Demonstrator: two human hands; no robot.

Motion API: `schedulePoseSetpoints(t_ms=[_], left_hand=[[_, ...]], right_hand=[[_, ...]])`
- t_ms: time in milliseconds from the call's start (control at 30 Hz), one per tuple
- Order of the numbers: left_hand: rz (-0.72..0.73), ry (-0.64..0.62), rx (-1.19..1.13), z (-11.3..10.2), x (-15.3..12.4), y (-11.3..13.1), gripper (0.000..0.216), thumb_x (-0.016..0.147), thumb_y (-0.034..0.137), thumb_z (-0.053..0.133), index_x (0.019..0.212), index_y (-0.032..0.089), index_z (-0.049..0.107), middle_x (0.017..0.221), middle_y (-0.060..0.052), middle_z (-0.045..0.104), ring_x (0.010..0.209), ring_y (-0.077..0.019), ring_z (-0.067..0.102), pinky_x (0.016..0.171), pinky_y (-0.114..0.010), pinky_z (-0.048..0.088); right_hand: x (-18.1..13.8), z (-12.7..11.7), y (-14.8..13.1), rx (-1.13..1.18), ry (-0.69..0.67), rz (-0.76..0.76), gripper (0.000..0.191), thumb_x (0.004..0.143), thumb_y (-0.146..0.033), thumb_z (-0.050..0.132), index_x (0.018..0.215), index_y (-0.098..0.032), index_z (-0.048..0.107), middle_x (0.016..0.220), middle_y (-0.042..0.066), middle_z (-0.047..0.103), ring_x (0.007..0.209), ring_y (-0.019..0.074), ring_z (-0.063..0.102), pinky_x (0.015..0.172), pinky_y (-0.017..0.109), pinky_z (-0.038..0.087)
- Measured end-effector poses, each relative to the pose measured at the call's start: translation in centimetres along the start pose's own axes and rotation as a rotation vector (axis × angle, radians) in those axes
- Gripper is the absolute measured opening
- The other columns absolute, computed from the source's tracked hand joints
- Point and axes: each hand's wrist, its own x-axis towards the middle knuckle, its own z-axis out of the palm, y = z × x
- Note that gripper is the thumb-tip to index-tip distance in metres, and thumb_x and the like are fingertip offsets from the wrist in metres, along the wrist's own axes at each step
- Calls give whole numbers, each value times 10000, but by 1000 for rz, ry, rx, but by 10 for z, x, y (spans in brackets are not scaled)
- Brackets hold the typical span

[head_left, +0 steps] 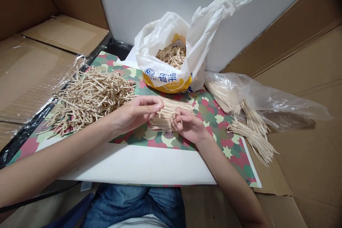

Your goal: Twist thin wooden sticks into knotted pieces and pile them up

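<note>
- Left hand [136, 114] pinches a short stick [159, 108] between thumb and fingertips, stick roughly upright.
- Right hand [187, 126] has its fingers curled and pinches a second stick [180, 119]. Exact grip is hard to tell.
- Both hands are near each other, just above a flat stack [167, 112] of sticks lying side by side on the mat [213, 114].
- A loose tangled pile [91, 96] lies to the left, and the white bag [165, 74] behind holds more.
- The clear bag [267, 99] and tied bundles [253, 139] are at the right, well apart from the hands.
- The white counter [133, 164] edge is nearest the person.
- Handling, a judgement: sticks look very light, thin and stiff, likely to snap if bent, dry and not slippery.
- Best held by a fingertip pinch near mid-length, with light pressure.
</note>
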Motion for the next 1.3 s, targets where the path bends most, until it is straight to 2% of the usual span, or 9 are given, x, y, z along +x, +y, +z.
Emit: schedulePoseSetpoints(t_ms=[200,300,467,567,767,867,967,1100,1300], left_hand=[[-107,-146,-6,9,-2,-9,105,738,205,633,719,111,592,665,-21,568,676,-119,539,622,-228,383],[-106,-79,14,12,-2,-11,116,737,216,639,748,114,585,735,-42,616,735,-142,575,679,-249,411],[36,142,155,11,-2,-9,155,713,251,654,730,116,580,718,-18,566,695,-119,522,627,-219,389],[71,134,237,7,-3,-6,154,720,264,644,720,126,576,714,-7,529,675,-105,486,598,-205,373],[-16,-220,529,7,-6,-1,135,782,260,572,775,125,570,682,-9,518,617,-90,451,552,-183,363],[9,-298,557,10,-7,-4,119,800,246,544,792,129,564,715,-17,527,638,-90,455,566,-175,381],[-17,-300,471,9,-5,-11,109,816,236,522,844,137,559,792,-30,530,695,-99,470,609,-187,399],[-29,-240,321,7,-3,-21,96,817,226,527,849,139,554,883,-52,545,791,-125,501,707,-234,410],[-37,-162,238,6,-3,-21,92,791,224,570,821,137,564,858,-48,572,797,-130,523,695,-227,405]], right_hand=[[0,10,3,-61,41,-33,105,722,-262,582,685,-175,537,538,-32,530,522,95,480,536,218,366],[-1,16,5,-105,86,-63,110,729,-268,579,690,-177,532,555,-30,541,533,97,492,527,214,369],[-3,18,3,-143,301,-175,98,743,-244,555,676,-175,540,559,-27,528,532,83,472,502,191,348],[-3,15,-1,-70,369,-178,103,745,-232,543,659,-175,542,550,-25,520,528,78,459,483,177,336],[-3,14,-1,62,269,-56,100,712,-225,557,629,-172,539,503,-30,500,488,80,445,463,176,348],[-3,18,2,32,178,-63,89,728,-212,547,650,-171,542,536,-24,536,497,85,472,473,183,363],[-4,19,4,-15,138,-89,88,748,-203,546,667,-170,541,567,-26,548,536,85,497,513,184,381],[-4,19,4,-91,178,-89,92,754,-218,563,679,-171,537,579,-33,542,545,81,496,526,186,378],[-7,20,0,-166,196,-53,93,745,-244,575,694,-181,529,587,-35,543,563,91,507,553,209,398]])
